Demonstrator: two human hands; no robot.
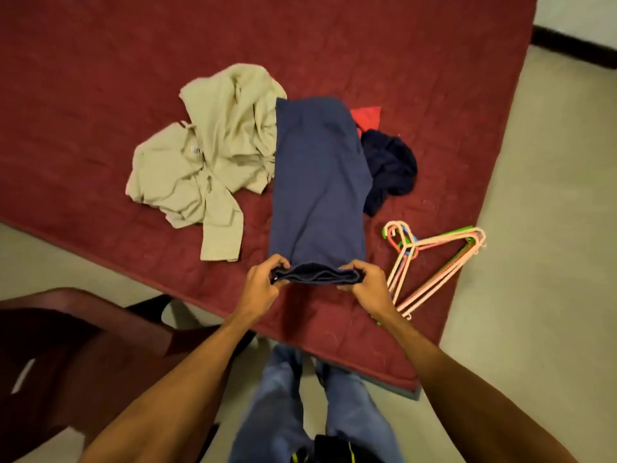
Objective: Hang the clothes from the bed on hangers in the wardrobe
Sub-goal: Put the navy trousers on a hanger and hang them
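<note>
Above the person's jeans-clad legs point(283, 412), the left hand point(263, 282) and right hand point(364, 284) each pinch an end of the blue garment point(317, 182) at its folded near edge, fingers curled round the cloth. The rest lies flat on the red bed point(100, 78). Keeping the layers level and taut should make draping easier. The hangers point(434, 265) lie just beside the right hand. Beyond lie a crumpled beige shirt point(207, 155), a dark navy bundle point(390, 168) and a red scrap point(367, 115).

The person is wearing faded blue jeans point(280, 399), creased and paler along both legs. The left hand point(263, 285) and right hand point(364, 289) are going bare, and so are the forearms point(187, 372). Something black with yellow-green stripes point(320, 449) is showing at the bottom edge; what it is cannot be told.
</note>
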